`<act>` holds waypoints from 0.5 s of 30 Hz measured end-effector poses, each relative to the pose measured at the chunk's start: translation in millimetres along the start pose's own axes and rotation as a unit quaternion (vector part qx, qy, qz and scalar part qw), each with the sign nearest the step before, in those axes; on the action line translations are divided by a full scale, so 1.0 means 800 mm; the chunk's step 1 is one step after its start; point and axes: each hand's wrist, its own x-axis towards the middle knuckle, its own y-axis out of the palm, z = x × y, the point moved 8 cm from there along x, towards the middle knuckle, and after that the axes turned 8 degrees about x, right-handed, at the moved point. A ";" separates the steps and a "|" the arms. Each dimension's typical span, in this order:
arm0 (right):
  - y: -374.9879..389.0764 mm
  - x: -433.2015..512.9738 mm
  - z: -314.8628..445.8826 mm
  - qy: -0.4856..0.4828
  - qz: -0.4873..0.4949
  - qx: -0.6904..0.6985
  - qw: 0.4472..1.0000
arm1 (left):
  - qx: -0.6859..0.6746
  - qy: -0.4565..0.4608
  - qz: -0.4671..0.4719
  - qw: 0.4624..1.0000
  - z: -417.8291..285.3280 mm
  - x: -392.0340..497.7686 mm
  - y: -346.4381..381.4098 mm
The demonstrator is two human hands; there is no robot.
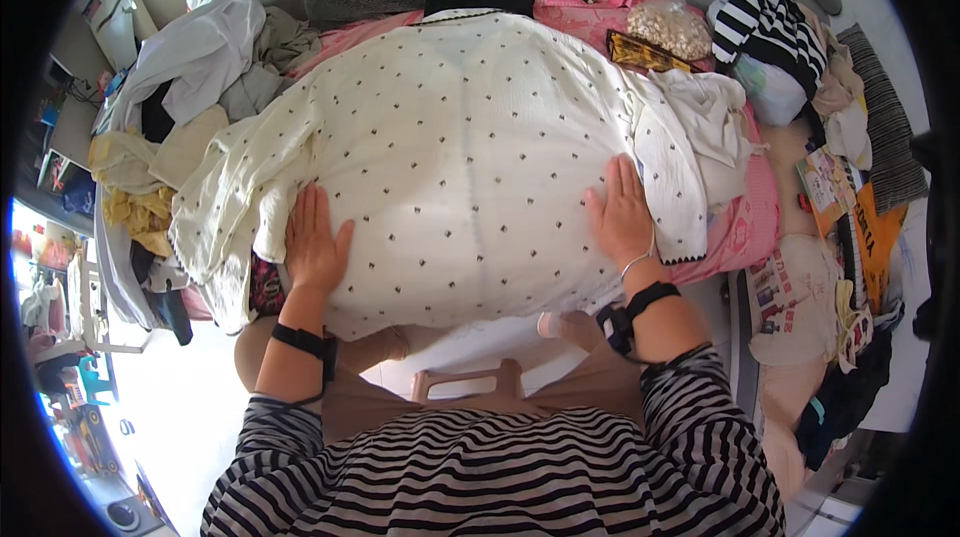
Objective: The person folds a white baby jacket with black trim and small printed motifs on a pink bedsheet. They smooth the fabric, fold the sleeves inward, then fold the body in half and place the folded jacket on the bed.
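Observation:
A cream shirt with small dark motifs (465, 162) lies spread out before me, over a pink patterned cloth (739, 229). My left hand (315, 241) rests palm down on its left side, beside a bunched sleeve (270, 218). On the right side, my right hand (619, 211) presses flat on the fabric with the thumb apart from the fingers. Next to it the other sleeve (675, 184) is folded downward, with dark trim at its cuff. The shirt's lower edge hangs near my knees. Neither hand grips anything.
Heaped clothes (202, 57) lie at the left. A clear bag of pale pieces (670, 27) and a dark-and-gold packet (649, 53) sit at the back right. Beyond them is a black-and-white striped garment (772, 27). A stool (469, 383) shows between my legs.

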 end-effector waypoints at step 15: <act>0.021 -0.112 0.183 -0.169 -0.060 0.107 0.978 | -0.071 0.113 -0.084 0.987 -0.154 -0.095 0.009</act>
